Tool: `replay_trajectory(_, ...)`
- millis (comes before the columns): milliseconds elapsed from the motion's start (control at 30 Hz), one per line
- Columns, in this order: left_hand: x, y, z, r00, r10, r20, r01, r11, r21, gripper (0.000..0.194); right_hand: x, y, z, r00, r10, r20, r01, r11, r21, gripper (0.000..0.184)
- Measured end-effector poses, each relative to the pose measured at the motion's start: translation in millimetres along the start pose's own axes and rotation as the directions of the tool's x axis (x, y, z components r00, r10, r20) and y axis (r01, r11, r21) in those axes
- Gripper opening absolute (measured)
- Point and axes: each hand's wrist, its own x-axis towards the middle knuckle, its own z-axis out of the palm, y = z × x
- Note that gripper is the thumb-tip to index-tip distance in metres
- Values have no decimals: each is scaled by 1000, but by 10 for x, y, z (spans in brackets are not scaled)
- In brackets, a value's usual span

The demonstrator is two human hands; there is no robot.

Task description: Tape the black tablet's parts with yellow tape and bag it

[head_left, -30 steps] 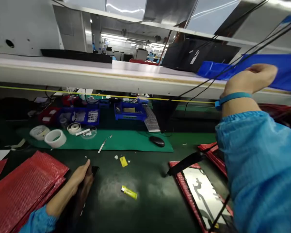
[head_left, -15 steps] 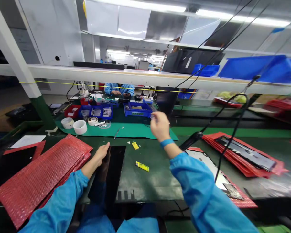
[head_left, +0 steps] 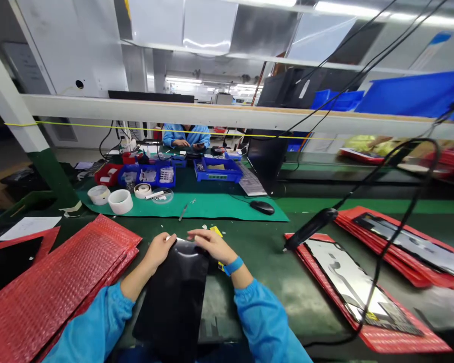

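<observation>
A glossy black screen panel (head_left: 174,297) stretches from near my body to the middle of the bench, its far end tilted up. My left hand (head_left: 159,250) grips its far left corner, thumb along the edge. At the far right corner my right hand (head_left: 212,244) is closed over the top edge, fingers pointing left. A pale strip of light shows on the edge between both hands. Behind my right hand lies a small yellow piece (head_left: 216,231). The yellow lighter (head_left: 221,266) is mostly covered by my right wrist.
Red bubble-wrap sleeves (head_left: 68,272) are stacked at left. On the right, an opened panel (head_left: 344,272) lies on red wrap, with a black corded tool (head_left: 312,229) hanging over it. White tape rolls (head_left: 120,201), tweezers (head_left: 185,207) and a mouse (head_left: 262,206) rest on the green mat (head_left: 227,205).
My right hand has come down and left from above the mat to the panel's far edge. The panel's far end has shifted slightly right. The mouse and keyboard are now uncovered.
</observation>
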Motion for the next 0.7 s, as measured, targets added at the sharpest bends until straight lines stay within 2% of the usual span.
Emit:
replay_trajectory(133,-12,-52,-35,998,37,56,-31,995,-99,32,-40,93,51,994,33,103,-32,999,-11,27)
replay_trajectory(300,-200,40,-135,978,131,160,-77,948,-308,29,-38,196,80,992,67,109,-73,996,55,28)
replay_trajectory(367,-313,113,-164,965,181,188,-97,917,-387,36,-55,233,90,992,64,108,-77,990,116,29)
replay_trajectory(500,-507,258,-190,942,247,229,-109,867,-486,64,-106,230,145,992,32,119,-59,971,231,33)
replay_trajectory(700,-644,311,-200,899,317,302,-118,839,-532,75,-164,68,181,996,-23,85,-4,953,303,52)
